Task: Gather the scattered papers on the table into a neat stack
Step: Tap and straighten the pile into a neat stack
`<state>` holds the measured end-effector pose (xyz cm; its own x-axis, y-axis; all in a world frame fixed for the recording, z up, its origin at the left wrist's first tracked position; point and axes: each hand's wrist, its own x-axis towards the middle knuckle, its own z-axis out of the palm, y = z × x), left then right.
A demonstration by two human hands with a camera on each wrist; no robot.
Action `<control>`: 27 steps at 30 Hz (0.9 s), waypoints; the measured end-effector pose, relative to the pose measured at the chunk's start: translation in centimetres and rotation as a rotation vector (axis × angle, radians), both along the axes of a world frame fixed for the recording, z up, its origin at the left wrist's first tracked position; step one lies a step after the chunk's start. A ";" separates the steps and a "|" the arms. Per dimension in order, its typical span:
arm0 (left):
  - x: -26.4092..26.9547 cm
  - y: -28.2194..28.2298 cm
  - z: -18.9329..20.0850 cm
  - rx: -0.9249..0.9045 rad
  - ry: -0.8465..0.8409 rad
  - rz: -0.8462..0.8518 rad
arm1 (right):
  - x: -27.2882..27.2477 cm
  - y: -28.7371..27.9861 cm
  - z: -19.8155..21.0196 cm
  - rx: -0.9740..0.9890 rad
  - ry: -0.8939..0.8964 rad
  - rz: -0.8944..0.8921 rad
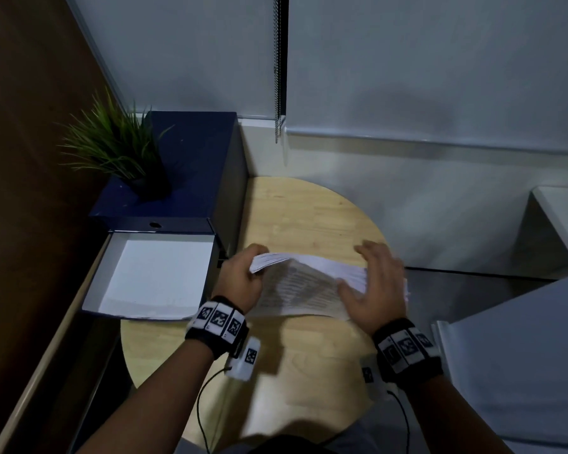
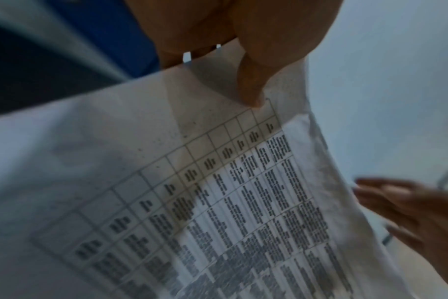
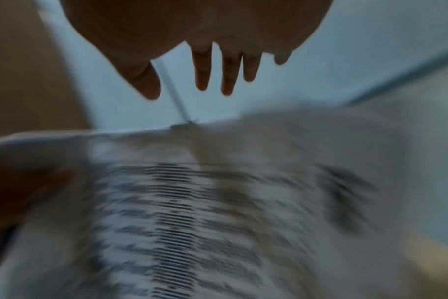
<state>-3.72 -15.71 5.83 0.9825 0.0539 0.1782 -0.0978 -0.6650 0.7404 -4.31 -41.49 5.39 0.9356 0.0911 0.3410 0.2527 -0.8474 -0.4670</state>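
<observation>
The papers (image 1: 309, 283) are white, printed with a grey-black ruled table of text, and lie on the pale wood table (image 1: 309, 211). Left of the table stand a navy box (image 1: 194, 165), a green plant (image 1: 112, 145) and a white-lined tray (image 1: 158, 273).

Dim bluish light; head view edges bent; left wrist view soft, right wrist view motion-smeared.

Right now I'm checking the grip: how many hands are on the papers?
2. The left hand grips the papers at their left edge; the right hand lies open on their right side.
</observation>
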 end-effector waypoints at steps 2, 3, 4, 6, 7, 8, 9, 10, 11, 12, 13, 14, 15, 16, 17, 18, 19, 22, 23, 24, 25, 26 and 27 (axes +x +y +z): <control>1.3 -1.5 2.7 0.145 -0.130 -0.161 | 0.5 2.5 2.1 -0.071 0.069 0.141; 1.8 -2.2 4.0 0.214 -0.178 -0.233 | 0.8 3.6 2.8 -0.092 0.090 0.168; 2.2 -2.9 5.0 0.274 -0.217 -0.286 | 1.0 4.3 3.4 -0.084 0.106 0.169; 2.6 -3.7 6.8 0.355 -0.300 -0.310 | 1.5 4.7 4.7 0.019 0.128 0.125; 2.6 -3.9 7.5 0.378 -0.348 -0.284 | 1.7 4.6 5.1 0.080 0.144 0.102; 2.5 -3.7 7.8 0.391 -0.389 -0.237 | 1.8 4.3 5.4 0.135 0.139 0.086; 2.3 -3.1 7.9 0.396 -0.410 -0.167 | 1.8 3.9 5.6 0.189 0.123 0.067; 2.2 -2.2 7.5 0.391 -0.418 -0.071 | 1.8 3.4 5.7 0.258 0.108 0.039; 2.2 -1.1 6.8 0.351 -0.404 0.035 | 1.9 2.9 5.7 0.346 0.107 0.003; 2.2 0.2 5.7 0.247 -0.360 0.123 | 1.9 2.4 5.6 0.450 0.125 -0.023; 2.1 1.2 4.7 0.060 -0.262 0.168 | 2.0 1.9 5.4 0.561 0.155 -0.030; 1.8 1.8 3.8 -0.197 -0.126 0.165 | 2.1 1.5 5.3 0.665 0.187 -0.023; 1.6 2.0 3.1 -0.474 0.018 0.113 | 2.3 1.3 5.0 0.736 0.212 -0.009; 1.5 1.8 2.7 -0.695 0.140 0.049 | 2.3 1.3 4.8 0.772 0.229 0.010; 1.4 1.4 2.5 -0.803 0.211 0.005 | 2.3 1.4 4.5 0.787 0.236 0.027; 1.5 1.0 2.4 -0.834 0.230 -0.018 | 2.2 1.7 4.3 0.795 0.242 0.029; 1.6 0.5 2.5 -0.818 0.209 -0.011 | 2.1 2.1 4.0 0.810 0.247 0.020; 1.5 -0.4 1.3 -0.737 0.113 0.096 | 1.4 2.9 2.4 0.836 0.255 -0.058; 1.1 -0.5 0.6 -0.703 0.111 0.129 | 0.9 3.2 1.6 0.816 0.276 -0.093; 0.7 -0.6 -0.2 -0.668 0.123 0.144 | 0.4 3.4 0.8 0.805 0.311 -0.118; 0.2 -0.7 -1.0 -0.636 0.139 0.150 | -0.2 3.6 -0.1 0.805 0.354 -0.131; -0.3 -0.8 -1.7 -0.616 0.147 0.162 | -0.7 3.7 -0.6 0.812 0.386 -0.127; -0.7 -0.7 -2.2 -0.610 0.139 0.174 | -1.1 3.8 -1.1 0.821 0.392 -0.114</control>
